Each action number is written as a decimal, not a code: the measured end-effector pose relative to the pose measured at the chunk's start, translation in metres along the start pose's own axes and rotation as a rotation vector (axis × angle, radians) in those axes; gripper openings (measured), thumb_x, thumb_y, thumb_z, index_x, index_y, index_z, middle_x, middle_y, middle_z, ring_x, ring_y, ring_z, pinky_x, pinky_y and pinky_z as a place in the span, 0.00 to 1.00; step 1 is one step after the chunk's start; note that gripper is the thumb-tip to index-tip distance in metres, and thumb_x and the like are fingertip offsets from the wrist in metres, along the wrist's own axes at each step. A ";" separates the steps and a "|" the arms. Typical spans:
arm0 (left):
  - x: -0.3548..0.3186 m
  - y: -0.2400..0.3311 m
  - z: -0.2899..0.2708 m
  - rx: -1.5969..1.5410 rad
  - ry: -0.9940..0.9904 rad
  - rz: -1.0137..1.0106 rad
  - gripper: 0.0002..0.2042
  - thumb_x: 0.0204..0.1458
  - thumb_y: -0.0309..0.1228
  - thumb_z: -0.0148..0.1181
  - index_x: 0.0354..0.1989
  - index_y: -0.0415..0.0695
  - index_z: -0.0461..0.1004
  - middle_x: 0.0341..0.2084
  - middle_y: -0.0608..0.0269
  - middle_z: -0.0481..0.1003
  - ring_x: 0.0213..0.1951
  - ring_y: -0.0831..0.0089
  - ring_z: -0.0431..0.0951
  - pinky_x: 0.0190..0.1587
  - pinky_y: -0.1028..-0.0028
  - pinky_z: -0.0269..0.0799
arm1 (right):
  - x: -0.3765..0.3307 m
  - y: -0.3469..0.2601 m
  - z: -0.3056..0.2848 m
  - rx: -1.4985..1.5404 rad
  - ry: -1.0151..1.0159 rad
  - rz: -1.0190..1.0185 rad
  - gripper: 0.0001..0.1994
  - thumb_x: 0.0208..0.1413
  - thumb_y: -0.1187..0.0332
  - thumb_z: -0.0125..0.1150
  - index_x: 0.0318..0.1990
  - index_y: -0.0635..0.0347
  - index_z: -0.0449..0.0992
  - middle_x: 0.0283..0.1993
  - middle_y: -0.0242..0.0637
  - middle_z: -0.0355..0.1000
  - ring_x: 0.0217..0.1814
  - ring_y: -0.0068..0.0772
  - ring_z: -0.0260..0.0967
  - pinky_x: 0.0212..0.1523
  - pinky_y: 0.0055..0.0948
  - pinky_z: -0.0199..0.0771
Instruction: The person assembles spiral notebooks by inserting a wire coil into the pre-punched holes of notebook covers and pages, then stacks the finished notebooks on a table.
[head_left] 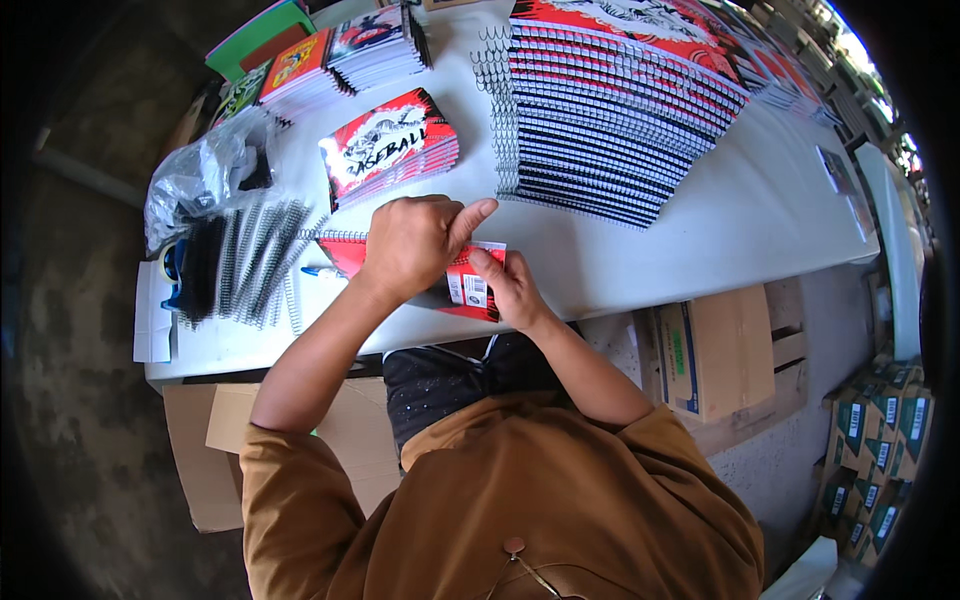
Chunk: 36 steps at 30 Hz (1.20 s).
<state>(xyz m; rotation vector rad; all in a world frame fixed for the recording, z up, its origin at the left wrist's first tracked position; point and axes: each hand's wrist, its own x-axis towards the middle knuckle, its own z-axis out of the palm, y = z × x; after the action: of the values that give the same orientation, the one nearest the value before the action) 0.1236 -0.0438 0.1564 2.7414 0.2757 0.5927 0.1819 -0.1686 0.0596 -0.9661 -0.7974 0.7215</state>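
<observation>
In front of me I hold a red spiral notebook (345,255) over the near edge of the table, with a white label on its right part. A dark wire coil (345,236) runs along its upper edge and sticks out at the left. My left hand (415,245) is closed over the coil edge, fingers curled, thumb stretched to the right; what lies under the fingers is hidden. Along the right end, my right hand (512,290) grips the notebook, its thumb on top of the cover. A small stack of red-covered notebooks (392,150) lies just beyond.
Loose wire coils (255,260) lie at the left, beside a blue tape dispenser (174,275) and a clear plastic bag (205,180). A large fanned stack of spiral notebooks (610,120) fills the far middle. Cardboard boxes (730,350) stand below the table (740,250).
</observation>
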 end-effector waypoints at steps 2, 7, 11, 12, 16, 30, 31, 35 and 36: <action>-0.001 0.000 0.004 0.059 0.032 0.016 0.22 0.49 0.47 0.57 0.13 0.41 0.71 0.10 0.60 0.69 0.13 0.63 0.69 0.18 0.70 0.63 | 0.001 0.002 -0.006 0.101 -0.049 0.094 0.15 0.59 0.60 0.51 0.39 0.65 0.74 0.28 0.28 0.71 0.30 0.16 0.64 0.33 0.19 0.65; -0.011 0.003 0.010 0.130 0.239 0.164 0.19 0.43 0.51 0.59 0.25 0.45 0.71 0.30 0.60 0.71 0.34 0.62 0.71 0.36 0.66 0.63 | 0.002 0.007 -0.005 -0.257 -0.028 -0.103 0.09 0.57 0.68 0.51 0.39 0.64 0.73 0.29 0.34 0.72 0.30 0.22 0.68 0.33 0.23 0.67; 0.000 -0.001 0.003 0.093 0.849 0.346 0.35 0.42 0.63 0.50 0.47 0.42 0.67 0.48 0.49 0.60 0.52 0.50 0.58 0.56 0.54 0.47 | -0.006 -0.002 0.006 -0.480 -0.051 -0.180 0.12 0.51 0.75 0.52 0.44 0.63 0.72 0.37 0.43 0.74 0.37 0.35 0.73 0.40 0.28 0.70; -0.009 -0.002 0.013 0.084 0.814 0.324 0.38 0.42 0.65 0.47 0.49 0.40 0.65 0.49 0.47 0.60 0.54 0.49 0.57 0.57 0.52 0.45 | -0.007 -0.004 0.009 -0.516 -0.068 -0.273 0.14 0.50 0.76 0.52 0.46 0.62 0.72 0.41 0.44 0.74 0.40 0.36 0.74 0.42 0.29 0.71; -0.113 -0.031 0.084 -0.017 0.173 0.538 0.49 0.40 0.71 0.39 0.59 0.37 0.54 0.55 0.43 0.56 0.62 0.44 0.47 0.59 0.43 0.36 | 0.001 -0.006 0.003 -0.500 -0.037 -0.388 0.19 0.47 0.76 0.54 0.51 0.60 0.70 0.44 0.46 0.73 0.43 0.45 0.73 0.43 0.30 0.72; -0.039 0.013 0.000 -0.016 0.071 0.325 0.14 0.42 0.27 0.59 0.40 0.45 0.72 0.40 0.61 0.70 0.44 0.64 0.70 0.46 0.67 0.60 | 0.002 0.012 -0.007 -0.525 -0.030 -0.188 0.07 0.47 0.71 0.56 0.32 0.64 0.71 0.22 0.44 0.69 0.20 0.34 0.66 0.24 0.29 0.66; -0.039 0.013 -0.005 -0.001 0.032 0.323 0.12 0.43 0.28 0.59 0.38 0.46 0.72 0.37 0.63 0.71 0.41 0.66 0.71 0.44 0.68 0.60 | -0.003 0.010 -0.006 -0.455 -0.057 -0.129 0.06 0.48 0.72 0.55 0.32 0.66 0.70 0.23 0.44 0.69 0.22 0.31 0.67 0.26 0.29 0.66; -0.025 0.025 -0.031 -0.038 0.013 0.283 0.07 0.38 0.30 0.64 0.27 0.48 0.76 0.24 0.69 0.73 0.29 0.70 0.74 0.34 0.71 0.61 | -0.002 -0.014 -0.001 -0.415 -0.107 -0.192 0.07 0.51 0.75 0.51 0.37 0.65 0.71 0.25 0.43 0.70 0.27 0.29 0.69 0.31 0.29 0.68; -0.026 0.025 -0.034 -0.066 0.011 0.254 0.10 0.33 0.32 0.69 0.26 0.47 0.75 0.23 0.69 0.73 0.27 0.70 0.72 0.33 0.72 0.60 | -0.001 -0.020 0.002 -0.383 -0.137 -0.211 0.08 0.51 0.75 0.51 0.39 0.64 0.71 0.26 0.44 0.71 0.27 0.30 0.70 0.31 0.29 0.69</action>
<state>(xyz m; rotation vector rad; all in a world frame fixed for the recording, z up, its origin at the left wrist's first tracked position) 0.0885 -0.0644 0.1851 2.7294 -0.0910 0.6686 0.1833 -0.1761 0.0777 -1.1607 -1.1672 0.4621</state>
